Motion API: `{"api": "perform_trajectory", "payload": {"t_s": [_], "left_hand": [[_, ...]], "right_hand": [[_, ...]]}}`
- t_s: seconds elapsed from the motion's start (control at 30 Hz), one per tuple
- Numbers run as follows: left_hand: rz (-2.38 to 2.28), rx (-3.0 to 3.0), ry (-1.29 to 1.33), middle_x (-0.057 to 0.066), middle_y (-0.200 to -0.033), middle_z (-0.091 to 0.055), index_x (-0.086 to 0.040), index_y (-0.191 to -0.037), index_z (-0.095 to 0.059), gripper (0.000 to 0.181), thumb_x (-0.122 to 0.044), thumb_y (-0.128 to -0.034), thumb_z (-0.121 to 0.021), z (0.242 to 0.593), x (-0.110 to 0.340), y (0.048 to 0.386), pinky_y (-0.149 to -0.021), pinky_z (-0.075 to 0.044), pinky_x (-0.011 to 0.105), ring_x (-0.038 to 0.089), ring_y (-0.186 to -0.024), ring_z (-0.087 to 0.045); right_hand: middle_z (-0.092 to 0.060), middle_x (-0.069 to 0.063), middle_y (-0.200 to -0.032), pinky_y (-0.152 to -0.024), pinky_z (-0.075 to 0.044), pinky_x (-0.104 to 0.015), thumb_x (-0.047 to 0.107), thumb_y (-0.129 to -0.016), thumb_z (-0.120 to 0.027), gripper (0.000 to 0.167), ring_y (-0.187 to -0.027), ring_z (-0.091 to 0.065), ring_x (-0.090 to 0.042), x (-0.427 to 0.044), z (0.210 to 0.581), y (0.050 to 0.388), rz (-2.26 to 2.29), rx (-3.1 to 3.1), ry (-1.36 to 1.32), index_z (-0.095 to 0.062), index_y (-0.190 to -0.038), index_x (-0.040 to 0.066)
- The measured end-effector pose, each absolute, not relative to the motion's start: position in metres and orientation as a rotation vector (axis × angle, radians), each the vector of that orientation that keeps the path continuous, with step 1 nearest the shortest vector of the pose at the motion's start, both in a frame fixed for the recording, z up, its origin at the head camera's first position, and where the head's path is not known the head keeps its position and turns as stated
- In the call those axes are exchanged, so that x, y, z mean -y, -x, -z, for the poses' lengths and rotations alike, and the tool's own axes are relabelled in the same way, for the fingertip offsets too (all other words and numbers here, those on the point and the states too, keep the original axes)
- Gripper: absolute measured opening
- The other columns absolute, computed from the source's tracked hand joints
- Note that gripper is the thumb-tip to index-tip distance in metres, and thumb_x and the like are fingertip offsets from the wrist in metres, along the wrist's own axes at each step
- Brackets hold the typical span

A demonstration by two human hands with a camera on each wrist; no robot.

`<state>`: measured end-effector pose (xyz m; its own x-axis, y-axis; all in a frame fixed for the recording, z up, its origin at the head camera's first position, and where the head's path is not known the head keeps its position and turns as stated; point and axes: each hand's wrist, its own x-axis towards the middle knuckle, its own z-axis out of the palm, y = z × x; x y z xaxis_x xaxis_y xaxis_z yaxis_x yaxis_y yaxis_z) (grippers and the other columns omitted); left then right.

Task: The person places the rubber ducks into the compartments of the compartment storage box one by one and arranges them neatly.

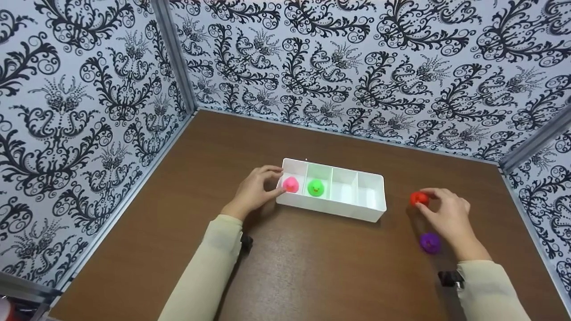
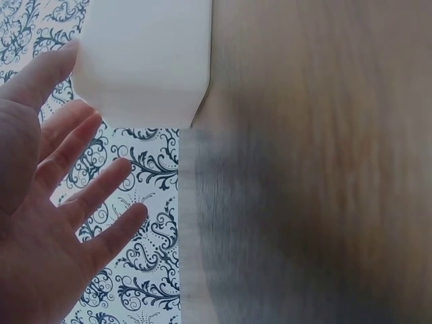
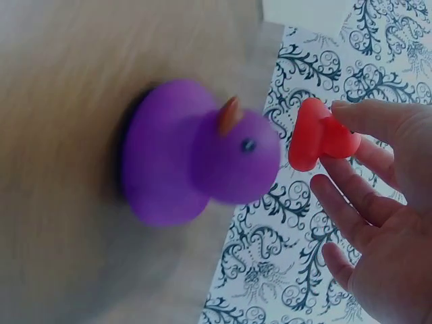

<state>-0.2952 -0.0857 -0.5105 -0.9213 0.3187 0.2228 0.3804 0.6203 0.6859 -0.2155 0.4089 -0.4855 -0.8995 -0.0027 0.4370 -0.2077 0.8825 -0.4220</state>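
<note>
A white box (image 1: 330,207) with a row of compartments stands on the table. In its leftmost compartment sits a pink rubber duck (image 1: 291,184), and a green rubber duck (image 1: 316,188) occupies the one beside it. My left hand (image 1: 252,189) holds the box's left end between thumb and fingers; the left wrist view shows the outer fingers spread. To the right of the box, my right hand (image 1: 450,218) pinches a red rubber duck (image 1: 419,199) between thumb and fingers, also visible in the right wrist view. Closer to me, a purple rubber duck (image 3: 172,155) rests on the table.
The brown wooden table (image 1: 321,267) is bordered by patterned black-and-white walls (image 1: 330,58) at the back and sides. Grey metal posts (image 1: 176,58) stand at the corners. Something red and white (image 1: 6,307) shows at the lower left, beyond the table.
</note>
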Motion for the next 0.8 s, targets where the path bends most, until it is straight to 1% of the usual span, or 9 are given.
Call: {"api": "perform_trajectory", "payload": {"t_s": [0.27,0.6,0.8], "left_hand": [[1.193,2.747,0.606,-0.006,-0.143,-0.061,-0.012,-0.129,-0.073,0.046,-0.034,-0.0897,-0.082,0.512,0.086,0.296,-0.113,-0.044,0.047,0.023,-0.135,-0.052],[1.195,2.748,0.616,-0.005,-0.144,-0.061,-0.012,-0.129,-0.073,0.047,-0.036,-0.0894,-0.082,0.511,0.086,0.295,-0.114,-0.044,0.048,0.023,-0.136,-0.052],[1.178,2.76,0.611,-0.004,-0.144,-0.061,-0.013,-0.13,-0.073,0.047,-0.035,-0.0897,-0.081,0.509,0.086,0.295,-0.114,-0.044,0.049,0.024,-0.137,-0.05]], "right_hand": [[-0.072,-0.025,-0.108,-0.094,-0.028,-0.065,0.008,-0.083,-0.084,0.032,-0.102,-0.065,-0.045,-0.395,0.483,0.22,-0.671,2.616,-0.175,-0.073,-0.112,0.001],[-0.072,-0.023,-0.108,-0.096,-0.027,-0.066,0.008,-0.084,-0.083,0.032,-0.102,-0.065,-0.045,-0.382,0.479,0.226,-0.694,2.606,-0.207,-0.073,-0.113,0.001],[-0.073,-0.022,-0.107,-0.098,-0.028,-0.065,0.006,-0.082,-0.085,0.033,-0.101,-0.066,-0.043,-0.373,0.476,0.229,-0.709,2.566,-0.232,-0.073,-0.112,0.002]]}}
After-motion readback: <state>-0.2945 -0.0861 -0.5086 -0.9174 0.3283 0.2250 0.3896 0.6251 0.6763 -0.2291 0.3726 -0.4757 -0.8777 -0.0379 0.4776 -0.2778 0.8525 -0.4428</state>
